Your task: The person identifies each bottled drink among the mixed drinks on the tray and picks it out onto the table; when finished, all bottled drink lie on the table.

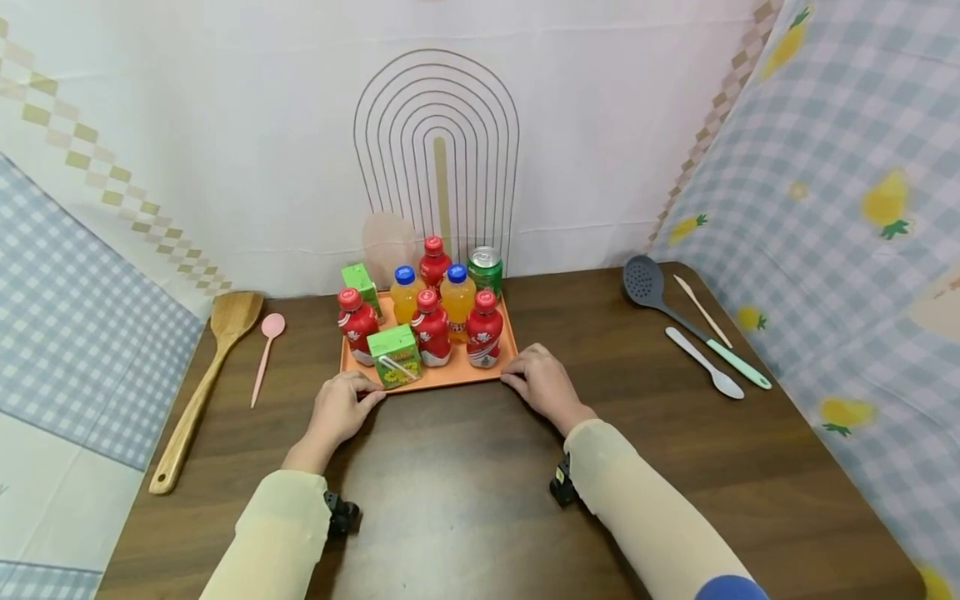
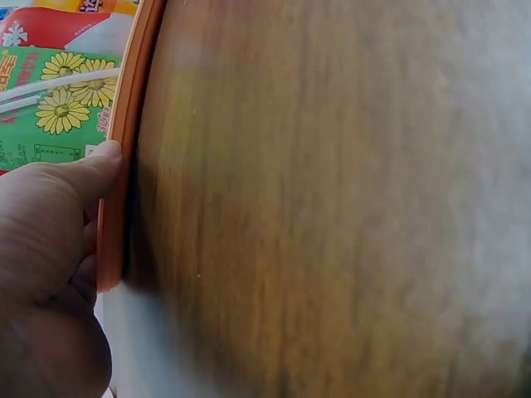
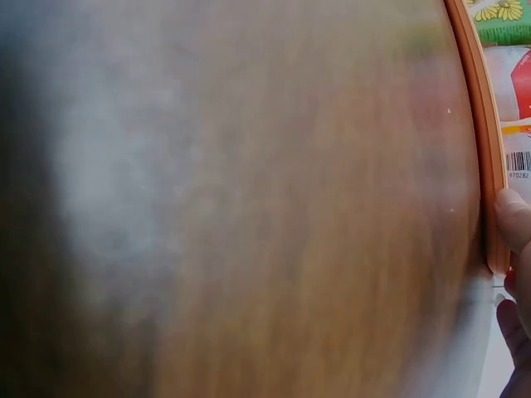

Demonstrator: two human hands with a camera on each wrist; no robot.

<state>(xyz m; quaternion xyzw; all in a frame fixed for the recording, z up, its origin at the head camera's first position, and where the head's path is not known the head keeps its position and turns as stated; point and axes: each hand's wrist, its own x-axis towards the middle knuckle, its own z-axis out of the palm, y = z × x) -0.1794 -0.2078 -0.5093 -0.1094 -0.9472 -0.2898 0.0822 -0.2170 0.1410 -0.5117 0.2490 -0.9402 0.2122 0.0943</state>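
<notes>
An orange tray (image 1: 459, 377) stands on the table against the back cloth. My left hand (image 1: 339, 407) grips its near left corner, and in the left wrist view the thumb (image 2: 101, 166) presses on the rim. At the near right corner my right hand (image 1: 546, 385) holds the tray, its thumb (image 3: 513, 217) on the rim in the right wrist view. The tray carries several red bottles (image 1: 432, 333), two orange-juice bottles (image 1: 457, 302) with blue caps, two green drink cartons (image 1: 395, 357) and a green can (image 1: 485, 268). The front carton has a white straw on its face.
To the left lie a wooden spatula (image 1: 197, 400) and a pink spoon (image 1: 267, 346). A grey skimmer (image 1: 647, 285) with a mint handle, a white spoon (image 1: 701, 360) and a small pale knife (image 1: 701, 308) lie on the right. Patterned cloth hangs around the dark wooden table (image 1: 442, 492).
</notes>
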